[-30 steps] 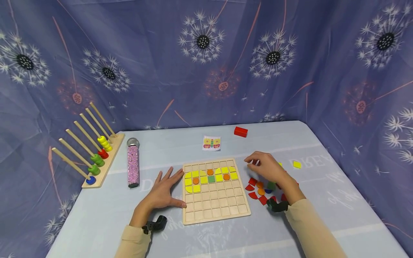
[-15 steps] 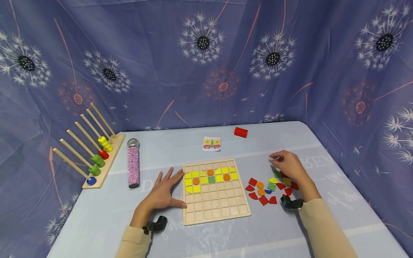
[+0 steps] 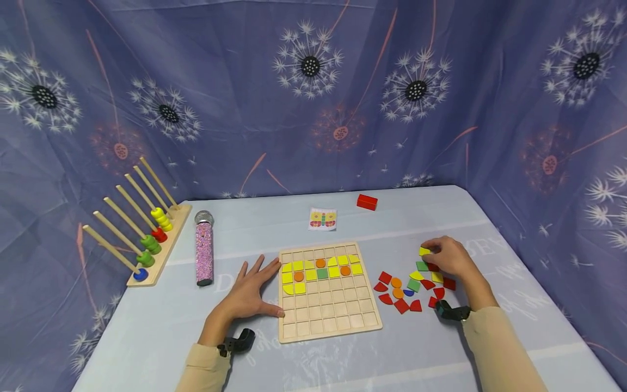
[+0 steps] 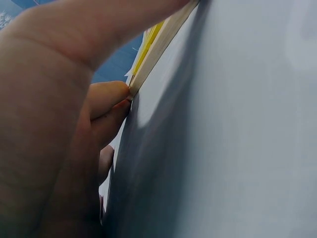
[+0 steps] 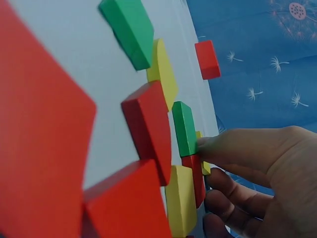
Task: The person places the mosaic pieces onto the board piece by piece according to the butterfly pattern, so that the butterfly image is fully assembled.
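My left hand (image 3: 246, 294) lies spread at the left edge of a wooden grid board (image 3: 330, 309), thumb and fingertips touching its rim. In the board's upper rows sit several yellow tiles, several orange discs and a green square (image 3: 322, 274). To the right of the board, my right hand (image 3: 453, 257) pinches a yellow tile (image 3: 424, 251) between thumb and fingers, at the far side of a loose group of tiles. In the right wrist view, the thumb is beside a green tile (image 5: 184, 129) and a red tile (image 5: 195, 176), partly covering the yellow one.
Loose red tiles (image 3: 401, 306), orange discs (image 3: 398, 293) and other coloured pieces lie right of the board. Behind it are a butterfly picture card (image 3: 323, 219) and a red block (image 3: 367, 202). A glittery pink microphone (image 3: 204, 253) and a bead-stacking rack (image 3: 171, 239) stand at left.
My right hand has moved right, away from the board to the far side of the loose tiles, and its fingers have closed on a yellow tile. My left hand stays at the board.
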`<state>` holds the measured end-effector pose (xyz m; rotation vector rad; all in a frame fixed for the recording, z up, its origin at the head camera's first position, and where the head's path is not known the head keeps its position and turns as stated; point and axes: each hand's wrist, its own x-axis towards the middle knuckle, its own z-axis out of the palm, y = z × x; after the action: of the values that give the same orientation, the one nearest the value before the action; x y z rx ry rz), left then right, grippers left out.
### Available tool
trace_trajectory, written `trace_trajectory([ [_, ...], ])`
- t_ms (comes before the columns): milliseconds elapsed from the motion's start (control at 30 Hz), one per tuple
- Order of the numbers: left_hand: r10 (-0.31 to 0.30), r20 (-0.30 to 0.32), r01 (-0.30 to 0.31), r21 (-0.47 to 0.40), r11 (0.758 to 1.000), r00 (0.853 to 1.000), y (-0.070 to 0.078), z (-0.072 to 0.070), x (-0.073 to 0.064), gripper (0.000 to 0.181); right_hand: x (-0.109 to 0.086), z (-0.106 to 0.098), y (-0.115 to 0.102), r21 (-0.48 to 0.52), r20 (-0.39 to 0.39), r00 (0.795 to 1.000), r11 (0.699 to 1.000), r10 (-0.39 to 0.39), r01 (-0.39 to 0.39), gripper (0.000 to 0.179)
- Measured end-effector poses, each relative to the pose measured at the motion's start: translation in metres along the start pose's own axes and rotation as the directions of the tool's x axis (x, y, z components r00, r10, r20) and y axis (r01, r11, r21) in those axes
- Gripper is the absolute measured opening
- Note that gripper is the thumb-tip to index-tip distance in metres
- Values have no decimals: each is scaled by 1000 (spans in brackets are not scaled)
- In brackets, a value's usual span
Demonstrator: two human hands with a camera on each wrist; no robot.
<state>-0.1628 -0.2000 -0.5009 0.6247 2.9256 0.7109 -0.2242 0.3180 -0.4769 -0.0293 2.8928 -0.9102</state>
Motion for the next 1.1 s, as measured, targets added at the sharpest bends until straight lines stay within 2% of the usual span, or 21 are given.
trace_trajectory([
  [233, 28, -14, -28, -16, 999, 1000, 1, 0, 0, 124, -1, 3, 7, -12, -30, 999, 999, -32, 32, 37],
  [433, 32, -10, -32, -16, 999, 999, 1, -1, 0, 124, -1, 7, 0, -1, -58, 994, 996, -88, 88, 37],
  [700, 17, 1, -17, -14, 1000, 1000, 1, -2, 0, 125, -1, 19, -22, 8, -56, 985, 987, -163, 164, 35],
  [933, 2, 9, -2, -1, 1000, 1000, -1, 0, 1, 126, -1, 31, -50, 16, 2, 976, 976, -219, 219, 31],
  [1100, 6, 9, -6, -6, 1000, 1000, -2, 1, 2, 124, -2, 39, -72, 24, 31, 959, 959, -282, 281, 30],
])
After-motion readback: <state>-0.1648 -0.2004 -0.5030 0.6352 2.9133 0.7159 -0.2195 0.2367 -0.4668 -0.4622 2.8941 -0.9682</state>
